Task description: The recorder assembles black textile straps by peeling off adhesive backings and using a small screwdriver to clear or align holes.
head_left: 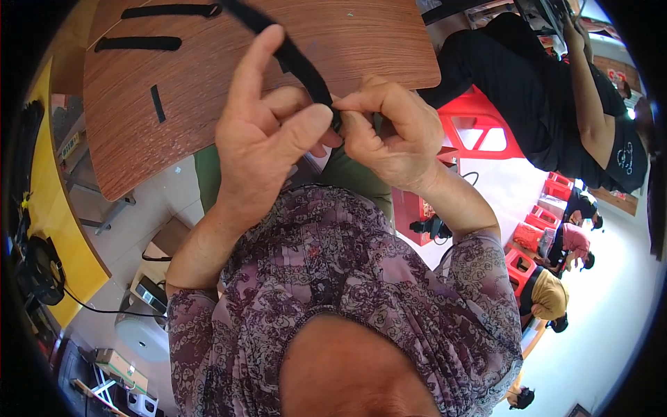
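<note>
A long black fabric strap (308,72) runs from the table's far edge down to my two hands, above the near side of the table. My left hand (264,132) holds its lower part between thumb and curled fingers, while the index finger stretches up against the strap. Close beside it, my right hand (394,128) pinches the strap's lower end with thumb and index finger. That end is mostly hidden by my fingers. On the wood-grain table (208,90) lie two black straps, one upper (170,10) and one lower (139,44), and a short black strip (158,104).
To the right, a person in black (507,76) sits by a red plastic stool (486,128). A yellow table (66,208) with a black cable stands at left. Red boxes (417,215) are beside my right forearm. Several people sit farther off.
</note>
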The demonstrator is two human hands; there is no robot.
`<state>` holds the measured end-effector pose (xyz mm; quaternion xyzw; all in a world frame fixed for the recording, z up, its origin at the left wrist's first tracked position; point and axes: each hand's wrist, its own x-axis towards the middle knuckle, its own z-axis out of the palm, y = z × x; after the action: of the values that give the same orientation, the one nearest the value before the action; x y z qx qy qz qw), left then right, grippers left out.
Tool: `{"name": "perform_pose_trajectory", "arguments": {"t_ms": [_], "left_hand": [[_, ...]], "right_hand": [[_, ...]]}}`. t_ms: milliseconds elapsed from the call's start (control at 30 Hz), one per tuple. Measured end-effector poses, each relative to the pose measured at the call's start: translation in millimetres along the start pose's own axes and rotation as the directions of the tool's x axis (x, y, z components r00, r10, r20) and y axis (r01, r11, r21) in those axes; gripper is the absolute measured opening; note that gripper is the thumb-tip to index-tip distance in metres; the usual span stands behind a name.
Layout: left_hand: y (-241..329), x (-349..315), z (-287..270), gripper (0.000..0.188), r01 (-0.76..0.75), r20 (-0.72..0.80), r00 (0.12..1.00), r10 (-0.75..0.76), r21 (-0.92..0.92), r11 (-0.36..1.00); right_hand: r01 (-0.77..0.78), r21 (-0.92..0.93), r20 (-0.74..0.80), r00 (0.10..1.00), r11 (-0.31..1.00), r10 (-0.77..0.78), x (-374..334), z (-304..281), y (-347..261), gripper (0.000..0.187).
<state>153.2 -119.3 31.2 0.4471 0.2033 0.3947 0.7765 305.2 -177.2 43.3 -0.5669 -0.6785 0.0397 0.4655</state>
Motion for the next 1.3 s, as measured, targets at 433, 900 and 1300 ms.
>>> {"name": "perform_pose_trajectory", "arguments": {"t_ms": [433, 900, 1300], "left_hand": [[7.2, -14.6, -20.1, 0.106, -0.179, -0.164, 0.969, 0.187, 0.064, 0.982], [30.6, -10.6, -53.4, 0.075, 0.012, -0.262, 0.965, 0.026, 0.140, 0.990], [15.2, 16.0, -45.6, 0.025, 0.155, -0.075, 0.979, -0.187, -0.316, 0.936]], "right_hand": [[0.276, 0.133, 0.036, 0.959, 0.952, -0.283, 13.2, 31.3, 7.5, 0.028], [0.271, -0.589, 0.289, 0.950, 0.761, -0.115, 89.3, 76.1, 145.2, 0.011], [0.059, -0.337, 0.146, 0.989, 0.940, -0.010, 63.9, 19.0, 104.1, 0.008]]}}
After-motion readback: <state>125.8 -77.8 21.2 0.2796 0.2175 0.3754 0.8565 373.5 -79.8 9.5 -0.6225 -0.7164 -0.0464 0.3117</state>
